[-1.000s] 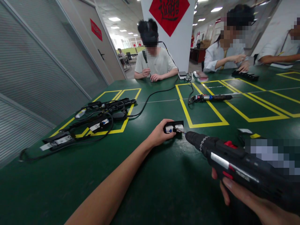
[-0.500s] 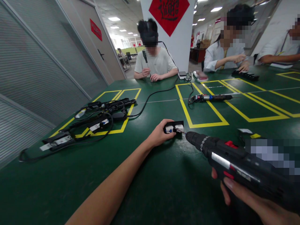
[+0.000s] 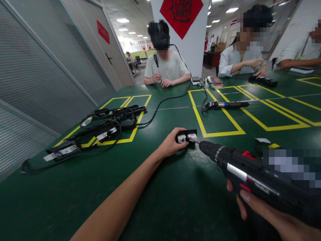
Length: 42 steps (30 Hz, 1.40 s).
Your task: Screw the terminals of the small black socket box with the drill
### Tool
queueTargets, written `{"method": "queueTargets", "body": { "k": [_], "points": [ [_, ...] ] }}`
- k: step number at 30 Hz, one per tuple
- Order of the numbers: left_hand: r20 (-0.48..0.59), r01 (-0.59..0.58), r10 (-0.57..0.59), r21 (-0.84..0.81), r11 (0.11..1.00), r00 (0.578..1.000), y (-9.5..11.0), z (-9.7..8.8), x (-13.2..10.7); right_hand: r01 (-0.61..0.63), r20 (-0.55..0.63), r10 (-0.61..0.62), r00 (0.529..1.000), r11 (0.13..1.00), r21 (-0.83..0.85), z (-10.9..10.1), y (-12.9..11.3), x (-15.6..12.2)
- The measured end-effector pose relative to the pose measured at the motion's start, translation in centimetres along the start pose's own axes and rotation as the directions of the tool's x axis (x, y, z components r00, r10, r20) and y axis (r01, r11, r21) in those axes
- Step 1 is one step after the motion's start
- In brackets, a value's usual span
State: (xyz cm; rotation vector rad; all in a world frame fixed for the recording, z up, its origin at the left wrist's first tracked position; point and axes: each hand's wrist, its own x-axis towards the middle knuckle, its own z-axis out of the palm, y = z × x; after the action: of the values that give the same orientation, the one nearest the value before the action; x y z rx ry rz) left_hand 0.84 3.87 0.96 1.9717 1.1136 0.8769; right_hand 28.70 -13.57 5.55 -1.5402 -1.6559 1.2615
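The small black part (image 3: 188, 133), with white pieces set in it, is held by the left hand (image 3: 173, 142). Its left end is clamped between the fingers: the thumb is laid low across the near face and the forefinger is bent over the top edge, while the right end is left uncovered beyond the fingertips. Whether its underside is touched by the counter (image 3: 155, 201) cannot be told.

To the right of the small black part, and nearer, the drill (image 3: 250, 174) is gripped by the right hand (image 3: 273, 214), whose fingers are curled about the handle and partly hidden under the drill body. The thin bit (image 3: 195, 141) is pointed at the white right side of the small black part; contact cannot be made out.

Well to the left of the small black part, black cabled devices (image 3: 127, 124) are laid on the counter. Beyond it, to the right, a slim tool (image 3: 229, 104) is laid across yellow tape (image 3: 223, 134)
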Motion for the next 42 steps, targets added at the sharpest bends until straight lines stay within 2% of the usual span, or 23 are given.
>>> {"method": "queueTargets", "body": {
  "k": [7, 17, 21, 29, 34, 39, 42],
  "points": [
    [0.002, 0.004, -0.004, 0.004, 1.000, 1.000, 0.3, 0.0, 0.2, 0.040, 0.053, -0.041, 0.998, 0.999, 0.024, 0.1, 0.3, 0.1],
    [0.008, 0.022, -0.023, 0.015, 1.000, 1.000, 0.3, -0.1, 0.0, 0.047, -0.007, -0.047, 0.999, 0.998, -0.034, 0.1, -0.7, 0.0],
    [0.006, 0.011, -0.011, 0.005, 1.000, 1.000, 0.3, -0.1, 0.0, 0.048, 0.013, -0.047, 0.999, 0.998, -0.044, 0.1, -0.8, 0.1],
    [-0.005, 0.020, -0.020, 0.008, 1.000, 1.000, 0.6, 0.0, -0.1, 0.049, -0.024, -0.051, 0.998, 0.996, -0.075, 0.0, -0.3, -0.1],
    [-0.021, 0.003, -0.003, 0.008, 1.000, 1.000, 0.3, 0.0, -0.1, 0.092, -0.025, -0.095, 0.995, 0.991, -0.093, 0.0, 0.0, 0.3],
    [-0.016, 0.019, -0.019, 0.001, 1.000, 1.000, 0.3, 0.1, -0.1, 0.051, -0.015, -0.053, 0.998, 0.993, -0.105, -0.1, 0.2, 0.3],
    [-0.020, 0.024, -0.024, -0.007, 1.000, 1.000, 0.3, 0.1, -0.1, 0.071, -0.019, -0.074, 0.997, 0.992, -0.105, -0.1, 0.1, 0.2]
  ]
}}
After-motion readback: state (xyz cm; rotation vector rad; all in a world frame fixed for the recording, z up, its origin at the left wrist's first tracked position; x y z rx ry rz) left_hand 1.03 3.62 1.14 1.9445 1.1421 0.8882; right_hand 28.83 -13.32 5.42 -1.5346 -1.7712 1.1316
